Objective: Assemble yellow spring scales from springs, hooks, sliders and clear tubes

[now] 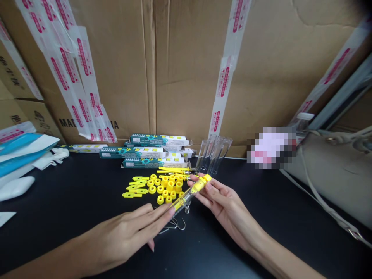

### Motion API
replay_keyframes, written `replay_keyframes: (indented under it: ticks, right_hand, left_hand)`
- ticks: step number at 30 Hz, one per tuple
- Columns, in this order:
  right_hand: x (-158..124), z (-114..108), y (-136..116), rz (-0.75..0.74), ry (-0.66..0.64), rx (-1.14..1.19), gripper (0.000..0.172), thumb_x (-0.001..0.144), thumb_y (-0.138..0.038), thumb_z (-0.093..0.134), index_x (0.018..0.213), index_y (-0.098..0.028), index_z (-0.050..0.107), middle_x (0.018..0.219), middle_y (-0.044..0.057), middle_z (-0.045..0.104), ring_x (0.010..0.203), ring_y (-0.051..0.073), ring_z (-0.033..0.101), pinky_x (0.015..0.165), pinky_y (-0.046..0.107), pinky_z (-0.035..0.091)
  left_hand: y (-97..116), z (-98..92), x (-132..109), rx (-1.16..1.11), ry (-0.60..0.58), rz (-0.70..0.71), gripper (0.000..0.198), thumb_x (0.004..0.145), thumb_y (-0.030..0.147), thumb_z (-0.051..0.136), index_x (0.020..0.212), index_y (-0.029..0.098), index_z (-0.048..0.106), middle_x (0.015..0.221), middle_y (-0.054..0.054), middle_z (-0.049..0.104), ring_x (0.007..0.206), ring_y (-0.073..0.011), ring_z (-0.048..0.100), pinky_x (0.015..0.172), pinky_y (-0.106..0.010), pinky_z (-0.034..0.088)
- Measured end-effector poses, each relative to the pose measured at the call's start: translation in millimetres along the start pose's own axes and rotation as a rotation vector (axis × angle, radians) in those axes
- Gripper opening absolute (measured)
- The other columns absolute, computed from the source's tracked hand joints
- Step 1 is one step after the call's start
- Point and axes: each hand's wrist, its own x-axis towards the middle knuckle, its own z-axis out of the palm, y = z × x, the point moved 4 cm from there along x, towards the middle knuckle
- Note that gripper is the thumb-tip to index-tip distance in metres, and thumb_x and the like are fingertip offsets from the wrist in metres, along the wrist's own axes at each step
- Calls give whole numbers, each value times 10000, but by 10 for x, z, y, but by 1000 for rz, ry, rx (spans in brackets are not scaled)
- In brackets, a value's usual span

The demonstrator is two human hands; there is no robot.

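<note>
A clear-tubed spring scale (183, 201) with yellow inner parts slants between my hands, its yellow cap (206, 178) at the upper right. My left hand (124, 236) pinches the tube's lower end. The fingers of my right hand (222, 197) close around the capped end. Behind lie yellow ring-shaped caps (170, 186), flat yellow tabs (135, 188) and yellow rods with springs (173, 171). Metal hooks (180, 224) rest on the table under my hands, partly covered by the left fingers. Several clear tubes (213, 153) stand to the back right.
Printed narrow boxes (154, 152) are stacked at the back against a large taped cardboard box (186, 69). Blue-and-white packets (23, 155) lie at the left. A bag (340, 166) with a strap and a plastic bottle (303, 122) stand at the right.
</note>
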Motion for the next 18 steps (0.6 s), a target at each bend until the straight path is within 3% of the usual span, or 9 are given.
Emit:
replay_keyframes:
  ticks: [7, 10, 14, 18]
  right_hand:
    - [-6, -11, 25, -16, 22, 0, 141, 849, -291, 770, 843, -169, 700, 1105, 94, 764, 1119, 220, 688, 1063, 353, 478]
    - [2, -15, 34, -3, 50, 31, 170, 846, -260, 773, 970, -175, 694, 1086, 89, 769, 1108, 211, 694, 1035, 338, 503]
    - [0, -5, 28, 5, 52, 42, 372, 861, -258, 759, 1209, -217, 638, 1085, 63, 770, 1101, 209, 697, 1031, 362, 512]
    - [-15, 13, 8, -12, 36, -5, 325, 877, -294, 740, 1178, -202, 660, 1110, 76, 761, 1133, 206, 680, 1044, 349, 495]
  left_hand:
    - [-1, -2, 4, 8, -20, -12, 705, 958, -28, 264, 1581, 237, 66, 1436, -88, 558, 939, -147, 675, 994, -323, 527]
    - [-2, -4, -1, -2, -13, -9, 696, 964, -25, 268, 1580, 242, 86, 1405, -75, 586, 958, -146, 671, 998, -309, 522]
    - [-5, 9, -7, 16, -37, -12, 685, 976, -21, 232, 1580, 240, 40, 1473, -81, 517, 971, -134, 657, 1013, -292, 503]
    - [-10, 17, -10, 13, -37, 4, 670, 984, -6, 239, 1582, 224, 45, 1448, -94, 538, 999, -149, 643, 1006, -289, 507]
